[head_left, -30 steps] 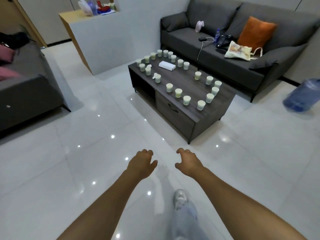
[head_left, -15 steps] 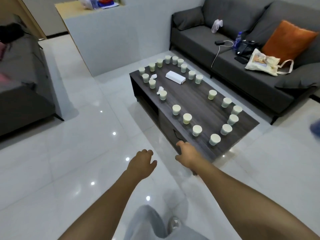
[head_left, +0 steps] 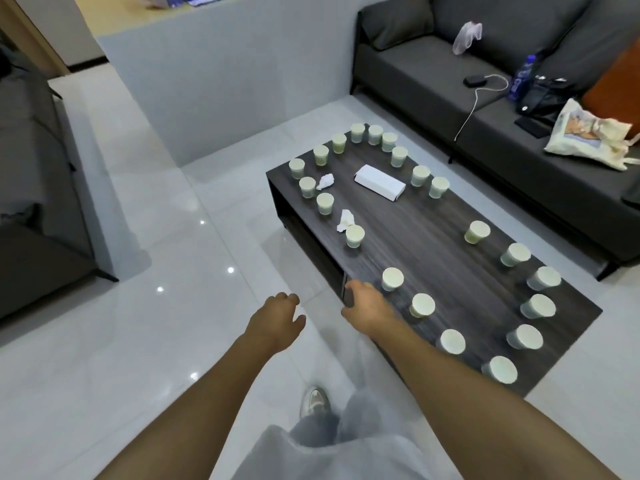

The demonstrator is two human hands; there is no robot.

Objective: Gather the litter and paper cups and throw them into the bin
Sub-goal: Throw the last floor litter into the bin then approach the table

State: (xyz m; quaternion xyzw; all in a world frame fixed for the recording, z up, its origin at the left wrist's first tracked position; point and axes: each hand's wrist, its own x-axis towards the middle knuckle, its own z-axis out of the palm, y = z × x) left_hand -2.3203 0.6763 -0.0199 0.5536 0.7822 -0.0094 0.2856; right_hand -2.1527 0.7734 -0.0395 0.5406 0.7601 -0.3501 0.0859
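Observation:
Several pale green paper cups stand in a ring on the dark wooden coffee table (head_left: 433,244); the nearest cup (head_left: 392,279) is just right of my right hand. Two crumpled white tissues lie on the table, one (head_left: 326,181) near the far left cups and one (head_left: 345,220) beside a cup (head_left: 355,236). A white box (head_left: 380,182) lies flat inside the ring. My left hand (head_left: 277,322) hangs over the floor, fingers loosely curled, holding nothing. My right hand (head_left: 367,308) is at the table's near left edge, fingers relaxed and holding nothing. No bin is in view.
A dark grey sofa (head_left: 433,74) runs behind the table, carrying a tote bag (head_left: 588,138), a blue bottle (head_left: 519,77), a phone with a cable and an orange cushion. Another grey seat (head_left: 38,202) stands at the left. A white counter wall (head_left: 225,81) rises behind. My foot (head_left: 313,401) is on the glossy tile floor.
I have walked closer to the coffee table, which now fills the right of the view. My right hand has reached the table's near edge; both hands still hold nothing.

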